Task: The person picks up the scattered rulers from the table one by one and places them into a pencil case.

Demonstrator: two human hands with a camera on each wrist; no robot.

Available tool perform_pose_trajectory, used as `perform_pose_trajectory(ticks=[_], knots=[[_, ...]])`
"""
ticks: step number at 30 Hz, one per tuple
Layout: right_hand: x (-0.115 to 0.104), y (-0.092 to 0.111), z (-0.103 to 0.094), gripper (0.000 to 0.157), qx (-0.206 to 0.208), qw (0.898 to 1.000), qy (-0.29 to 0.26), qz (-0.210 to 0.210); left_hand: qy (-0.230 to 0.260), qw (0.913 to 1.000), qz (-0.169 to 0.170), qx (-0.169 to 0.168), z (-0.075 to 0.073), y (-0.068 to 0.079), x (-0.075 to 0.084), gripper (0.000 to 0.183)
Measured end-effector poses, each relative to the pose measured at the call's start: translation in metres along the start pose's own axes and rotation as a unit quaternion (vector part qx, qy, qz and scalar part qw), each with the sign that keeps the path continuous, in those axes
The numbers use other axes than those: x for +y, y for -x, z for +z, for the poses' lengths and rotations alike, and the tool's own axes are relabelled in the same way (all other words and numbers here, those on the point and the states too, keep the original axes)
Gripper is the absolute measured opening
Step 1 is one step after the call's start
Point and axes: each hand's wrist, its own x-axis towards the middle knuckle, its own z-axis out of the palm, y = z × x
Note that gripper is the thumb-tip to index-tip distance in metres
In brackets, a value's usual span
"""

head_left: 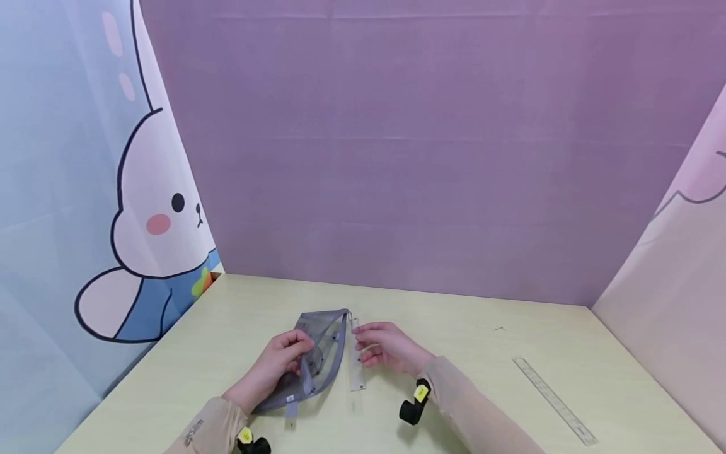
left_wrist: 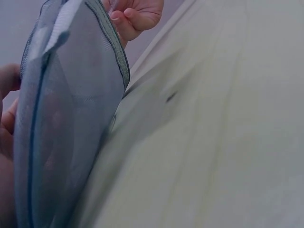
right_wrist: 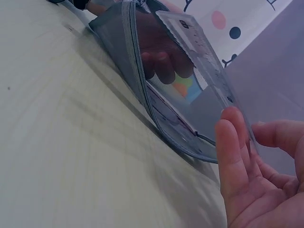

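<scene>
A grey mesh zipper pouch (head_left: 315,320) is held up by my left hand (head_left: 282,358), its mouth spread apart on the side facing my right hand (head_left: 390,348). Between thumb and fingers, the right hand pinches a clear plastic ruler (head_left: 357,373), which stands close beside the opening. In the right wrist view the ruler (right_wrist: 204,52) slants across the pouch mouth, and a flat clear piece (right_wrist: 171,114) shows inside the pouch. Left fingers (right_wrist: 164,66) are visible through the mesh. In the left wrist view the pouch (left_wrist: 61,123) hides much of the left hand.
Another clear ruler (head_left: 554,400) lies on the pale wooden table (head_left: 454,302) at the right. A small dark mark or scrap (head_left: 499,328) is farther back. A purple cloth (head_left: 397,157) stands behind the table, with printed curtains (head_left: 51,189) at the sides.
</scene>
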Motion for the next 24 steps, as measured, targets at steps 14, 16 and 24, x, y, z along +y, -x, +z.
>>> perform_pose_trajectory(ticks=[14, 16, 24], knots=[[0.005, -0.015, 0.014, 0.032, 0.028, 1.0, -0.011, -0.002, -0.003, 1.0, 0.003, 0.003, 0.002, 0.001, 0.001, 0.011], [0.005, -0.016, 0.015, 0.031, 0.03, 0.999, -0.014, -0.001, -0.005, 1.0, 0.005, 0.003, 0.002, 0.001, 0.001, 0.012], [0.004, -0.023, 0.02, 0.033, 0.032, 0.999, -0.005, -0.006, -0.009, 0.9999, 0.01, 0.006, 0.003, 0.001, 0.002, 0.011]])
